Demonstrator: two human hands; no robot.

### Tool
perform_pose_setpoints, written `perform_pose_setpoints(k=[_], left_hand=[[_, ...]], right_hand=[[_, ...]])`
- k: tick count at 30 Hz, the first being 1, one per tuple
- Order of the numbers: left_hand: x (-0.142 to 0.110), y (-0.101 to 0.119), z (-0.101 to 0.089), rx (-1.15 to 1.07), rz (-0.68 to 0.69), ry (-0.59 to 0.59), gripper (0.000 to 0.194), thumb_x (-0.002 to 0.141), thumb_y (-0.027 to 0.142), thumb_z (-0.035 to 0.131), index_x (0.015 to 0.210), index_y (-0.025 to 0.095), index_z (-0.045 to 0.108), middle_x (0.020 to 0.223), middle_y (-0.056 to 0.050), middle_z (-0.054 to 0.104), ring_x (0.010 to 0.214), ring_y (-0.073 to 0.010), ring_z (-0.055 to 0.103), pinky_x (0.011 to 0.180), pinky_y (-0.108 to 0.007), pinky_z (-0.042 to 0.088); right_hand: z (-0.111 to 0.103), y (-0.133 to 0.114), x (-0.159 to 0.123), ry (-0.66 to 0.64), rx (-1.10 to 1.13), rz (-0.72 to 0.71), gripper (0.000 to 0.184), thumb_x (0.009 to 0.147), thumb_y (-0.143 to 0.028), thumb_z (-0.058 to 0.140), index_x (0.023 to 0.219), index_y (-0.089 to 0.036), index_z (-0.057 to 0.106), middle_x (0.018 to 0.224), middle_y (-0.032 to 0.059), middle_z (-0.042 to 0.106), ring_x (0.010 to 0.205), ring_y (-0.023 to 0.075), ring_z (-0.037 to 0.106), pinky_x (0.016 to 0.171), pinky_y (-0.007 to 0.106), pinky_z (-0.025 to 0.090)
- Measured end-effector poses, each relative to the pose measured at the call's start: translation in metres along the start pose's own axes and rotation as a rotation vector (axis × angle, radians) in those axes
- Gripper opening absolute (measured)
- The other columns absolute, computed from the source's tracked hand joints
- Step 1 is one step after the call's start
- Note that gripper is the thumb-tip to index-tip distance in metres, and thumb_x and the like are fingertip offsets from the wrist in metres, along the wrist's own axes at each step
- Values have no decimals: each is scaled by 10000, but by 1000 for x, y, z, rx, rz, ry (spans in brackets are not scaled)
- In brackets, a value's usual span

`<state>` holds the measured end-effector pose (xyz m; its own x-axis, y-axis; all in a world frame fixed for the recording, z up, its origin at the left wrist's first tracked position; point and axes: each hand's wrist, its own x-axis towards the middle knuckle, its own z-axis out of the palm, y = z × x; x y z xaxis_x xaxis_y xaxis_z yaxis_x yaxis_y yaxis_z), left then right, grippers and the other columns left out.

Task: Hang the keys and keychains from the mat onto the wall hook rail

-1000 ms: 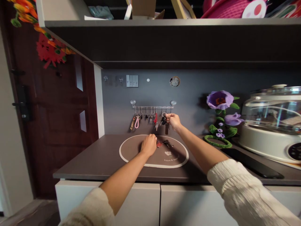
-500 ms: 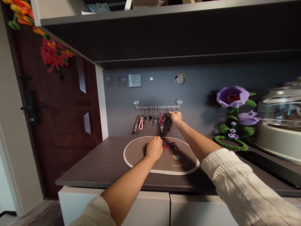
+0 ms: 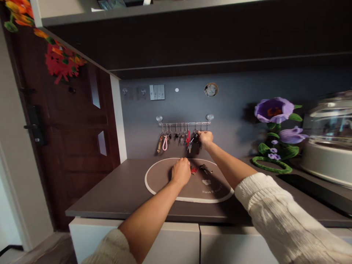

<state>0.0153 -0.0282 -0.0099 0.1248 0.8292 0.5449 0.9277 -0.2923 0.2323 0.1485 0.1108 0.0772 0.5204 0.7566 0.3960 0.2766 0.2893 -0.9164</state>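
A clear rack [image 3: 184,124] on the back wall carries several bunches of keys, one with a pink loop [image 3: 165,143] and one with a red strap [image 3: 188,138]. At its right end my right hand [image 3: 205,139] pinches the top of a dark bunch of keys [image 3: 194,139] just under the hooks. My left hand [image 3: 181,171] is low over the oval brown mat [image 3: 162,183], its fingers curled and their tips hidden. Close to its right side lie a red key item [image 3: 194,170] and another bunch of keys [image 3: 205,168].
Purple flowers [image 3: 274,110] with a green base stand on the counter [image 3: 110,187] to the right, beside a white appliance with a clear top [image 3: 327,161]. A dark flat slab [image 3: 316,194] lies before them. Overhead runs a shelf [image 3: 192,40]; a dark red door [image 3: 79,146] is at left.
Both hands stay nearly where they were, the right one still at the keys under the rack. The view has shifted slightly.
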Motion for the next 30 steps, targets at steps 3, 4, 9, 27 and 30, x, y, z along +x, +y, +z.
perform_pose_setpoints(k=[3,4,9,27,30], left_hand=[[0,0,-1,1,-2,-15,263,891,218,268,912,164,525,964,-84,591,909,-180,553,749,-287,410],[0,1,-1,4,-3,-18,262,892,217,269,915,163,524,967,-87,590,913,-179,553,751,-286,410],[0,0,-1,6,-5,-16,257,891,211,273,916,161,524,970,-91,590,917,-178,554,756,-283,407],[-1,1,-1,3,54,-23,266,898,229,274,929,161,529,980,-88,590,934,-173,556,794,-280,406],[-2,1,-2,1,68,-41,272,901,236,267,942,166,527,997,-88,583,947,-167,549,807,-280,400]], right_hand=[[-1,3,-1,-12,13,11,153,665,-278,581,673,-134,633,546,24,575,513,111,509,523,213,404],[-2,5,-1,-18,15,7,151,668,-279,579,671,-138,631,541,22,574,508,111,506,518,213,402],[-2,12,1,-56,20,-70,195,679,-334,572,629,-148,605,488,10,546,491,109,493,509,210,392],[-36,-3,-23,-158,-46,-91,144,624,-145,547,752,-151,614,694,17,615,608,93,526,616,208,418],[-45,-3,-36,-275,34,-69,105,641,-145,536,725,-134,596,613,7,576,549,80,495,555,195,412]])
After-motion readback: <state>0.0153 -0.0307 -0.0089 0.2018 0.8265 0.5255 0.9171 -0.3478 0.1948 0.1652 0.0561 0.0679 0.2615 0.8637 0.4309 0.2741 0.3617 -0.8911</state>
